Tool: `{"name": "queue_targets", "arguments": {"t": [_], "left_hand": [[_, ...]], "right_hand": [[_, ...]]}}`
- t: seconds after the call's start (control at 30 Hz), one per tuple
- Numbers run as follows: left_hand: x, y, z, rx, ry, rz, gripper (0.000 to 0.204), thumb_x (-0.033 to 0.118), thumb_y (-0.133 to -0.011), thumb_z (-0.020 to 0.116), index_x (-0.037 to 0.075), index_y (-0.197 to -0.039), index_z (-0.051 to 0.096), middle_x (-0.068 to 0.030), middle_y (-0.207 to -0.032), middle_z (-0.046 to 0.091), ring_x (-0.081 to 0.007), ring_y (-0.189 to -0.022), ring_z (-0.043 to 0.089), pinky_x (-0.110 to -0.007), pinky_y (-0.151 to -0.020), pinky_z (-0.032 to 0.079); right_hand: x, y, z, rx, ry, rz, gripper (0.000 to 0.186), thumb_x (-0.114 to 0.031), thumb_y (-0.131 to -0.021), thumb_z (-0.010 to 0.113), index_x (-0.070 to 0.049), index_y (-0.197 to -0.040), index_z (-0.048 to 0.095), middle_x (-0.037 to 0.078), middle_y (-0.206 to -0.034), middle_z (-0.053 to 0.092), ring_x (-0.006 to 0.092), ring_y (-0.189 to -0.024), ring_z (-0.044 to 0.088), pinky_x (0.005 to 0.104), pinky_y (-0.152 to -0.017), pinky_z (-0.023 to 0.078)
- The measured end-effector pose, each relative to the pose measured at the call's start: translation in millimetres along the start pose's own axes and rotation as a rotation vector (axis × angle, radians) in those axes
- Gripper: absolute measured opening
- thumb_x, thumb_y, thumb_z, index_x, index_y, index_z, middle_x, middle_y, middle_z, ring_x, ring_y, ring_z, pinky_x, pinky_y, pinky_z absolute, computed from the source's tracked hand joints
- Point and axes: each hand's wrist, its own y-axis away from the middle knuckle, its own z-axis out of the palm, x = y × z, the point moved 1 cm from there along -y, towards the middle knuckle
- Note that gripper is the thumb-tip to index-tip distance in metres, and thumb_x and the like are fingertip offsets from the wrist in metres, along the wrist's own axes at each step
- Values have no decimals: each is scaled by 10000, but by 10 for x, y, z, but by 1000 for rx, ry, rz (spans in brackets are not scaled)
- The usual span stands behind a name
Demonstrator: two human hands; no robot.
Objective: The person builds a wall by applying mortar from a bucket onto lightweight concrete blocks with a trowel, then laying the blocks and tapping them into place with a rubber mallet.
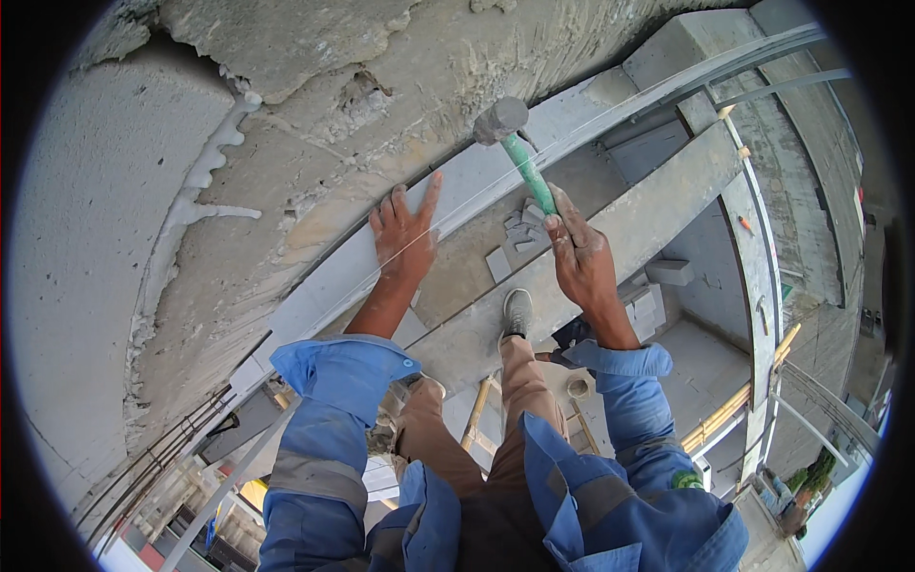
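My right hand (579, 255) is closed round the green handle of a hammer (502, 121), whose thick grey head is raised over a row of pale grey blocks (481, 172). To the left, my left hand (406, 232) lies on the top of the same row with its fingers spread, their tips near the far edge beside the rough concrete. A thin white string (448, 215) stretches along the row and passes by the left hand. There is a gap between the hammer head and my left hand.
My shoes stand on a narrow grey plank (629, 224) above a lower floor. Broken block pieces (522, 229) and a bucket (578, 388) lie below. Rough concrete (315, 153) rises beyond the blocks. Bamboo poles (715, 419) and another plank (748, 248) are at the right.
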Motion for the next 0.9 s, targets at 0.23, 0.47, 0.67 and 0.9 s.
{"name": "queue_targets", "arguments": {"t": [0.23, 0.47, 0.67, 0.9], "left_hand": [[-22, 8, 25, 18, 11, -1, 1039, 325, -746, 790, 371, -1537, 118, -196, -1356, 414, -339, -1195, 425, -507, -1010, 308], [-48, 2, 50, 35, -7, 0, 1029, 314, -753, 786, 370, -1536, 120, -194, -1357, 412, -333, -1194, 429, -507, -1006, 315], [-52, -44, 49, 11, -6, -8, 1023, 304, -759, 784, 370, -1535, 121, -195, -1354, 413, -337, -1203, 426, -512, -1016, 311], [-43, -20, 25, -6, 44, -4, 1035, 304, -752, 789, 365, -1536, 117, -203, -1366, 403, -338, -1201, 425, -514, -1023, 305]], "right_hand": [[82, -69, 63, -55, 235, 33, 397, -211, -961, 553, -116, -1346, 540, 220, -938, 675, 364, -767, 674, 401, -672, 522], [73, 22, 89, 13, 96, 1, 392, -222, -957, 559, -126, -1337, 551, 214, -922, 678, 383, -750, 662, 417, -673, 521], [123, -76, 140, 33, 163, -4, 396, -235, -962, 552, -139, -1346, 542, 205, -873, 682, 370, -741, 667, 409, -665, 524], [175, -125, 74, -91, 314, 173, 406, -260, -980, 538, -100, -1353, 527, 258, -925, 661, 375, -797, 669, 373, -718, 516]]}}
